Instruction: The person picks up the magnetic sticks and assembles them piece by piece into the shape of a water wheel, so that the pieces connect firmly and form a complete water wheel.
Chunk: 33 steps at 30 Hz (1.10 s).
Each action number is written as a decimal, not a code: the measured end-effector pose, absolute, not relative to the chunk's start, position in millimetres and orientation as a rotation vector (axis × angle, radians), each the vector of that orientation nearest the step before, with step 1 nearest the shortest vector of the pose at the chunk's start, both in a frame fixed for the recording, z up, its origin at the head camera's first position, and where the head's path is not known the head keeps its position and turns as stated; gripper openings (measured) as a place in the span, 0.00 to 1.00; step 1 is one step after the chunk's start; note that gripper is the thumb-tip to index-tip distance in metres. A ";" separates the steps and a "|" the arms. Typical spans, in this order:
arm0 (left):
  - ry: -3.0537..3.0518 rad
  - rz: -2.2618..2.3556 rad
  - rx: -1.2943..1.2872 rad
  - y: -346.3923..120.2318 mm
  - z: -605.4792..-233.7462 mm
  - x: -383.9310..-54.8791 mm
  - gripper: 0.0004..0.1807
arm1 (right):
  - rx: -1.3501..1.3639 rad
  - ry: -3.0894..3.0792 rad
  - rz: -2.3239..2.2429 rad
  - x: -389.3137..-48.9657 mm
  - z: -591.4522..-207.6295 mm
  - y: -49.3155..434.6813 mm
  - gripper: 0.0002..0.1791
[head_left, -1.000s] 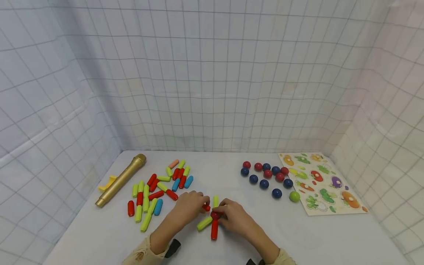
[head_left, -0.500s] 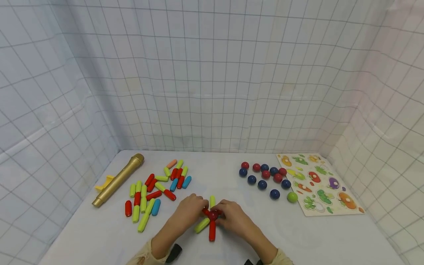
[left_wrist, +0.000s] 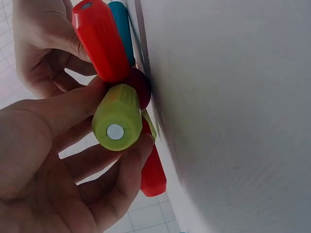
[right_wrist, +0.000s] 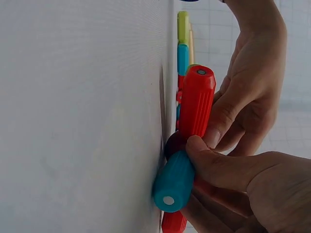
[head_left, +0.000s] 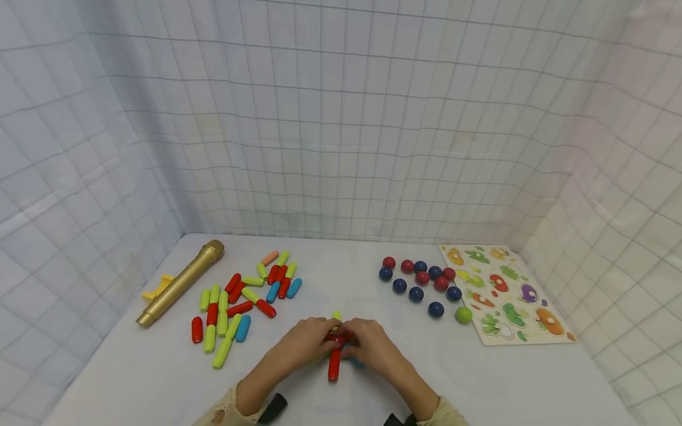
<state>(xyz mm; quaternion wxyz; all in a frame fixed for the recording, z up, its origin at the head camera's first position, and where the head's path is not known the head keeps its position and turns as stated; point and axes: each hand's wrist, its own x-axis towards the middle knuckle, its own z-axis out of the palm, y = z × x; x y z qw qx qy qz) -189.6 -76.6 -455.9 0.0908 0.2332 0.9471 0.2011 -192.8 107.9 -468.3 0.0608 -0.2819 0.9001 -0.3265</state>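
Several ribbed magnetic building sticks fan out from a dark red ball (left_wrist: 140, 88) low over the white table. One red stick (head_left: 334, 365) points toward me, a lime stick (left_wrist: 119, 116) to the left, a blue stick (right_wrist: 175, 182) to the right. My left hand (head_left: 305, 342) grips this build around the ball, its thumb and fingers about the lime stick. From the other side my right hand (head_left: 375, 343) holds it too, thumb tip pressed where the blue stick meets the ball. Another red stick (left_wrist: 153, 170) shows beyond my left fingertips. The hands hide most of the ball from above.
Loose lime, red and blue sticks (head_left: 212, 313) lie to the left, beside a gold microphone (head_left: 183, 283) and a yellow piece (head_left: 157, 288). Red and navy balls (head_left: 416, 294) and a green ball (head_left: 463, 315) sit at right, near a vegetable puzzle board (head_left: 501, 296).
My left hand has brought a red stick from beside the ball against it. Both hands have closed in around the ball, and a blue stick now shows under my right hand.
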 end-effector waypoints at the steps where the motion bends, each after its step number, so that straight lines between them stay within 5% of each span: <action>1: 2.810 0.603 0.690 -77.9 -457.0 -189.6 0.22 | -0.854 2.708 -0.995 -192.8 -467.6 107.7 0.17; 6: 2.800 0.584 0.676 -78.1 -458.2 -187.6 0.20 | -0.768 2.740 -0.977 -200.7 -452.1 128.3 0.17; 17: 2.852 0.464 0.663 -69.9 -455.7 -181.0 0.17 | 0.016 3.023 -0.492 -234.5 -441.6 226.5 0.28; 24: 2.834 0.487 0.668 -71.4 -453.5 -179.9 0.17 | -0.011 2.975 -0.517 -236.3 -450.3 235.6 0.17; 33: 2.797 0.538 0.661 -74.7 -454.9 -183.0 0.16 | -0.376 2.841 -0.739 -227.4 -451.8 196.2 0.15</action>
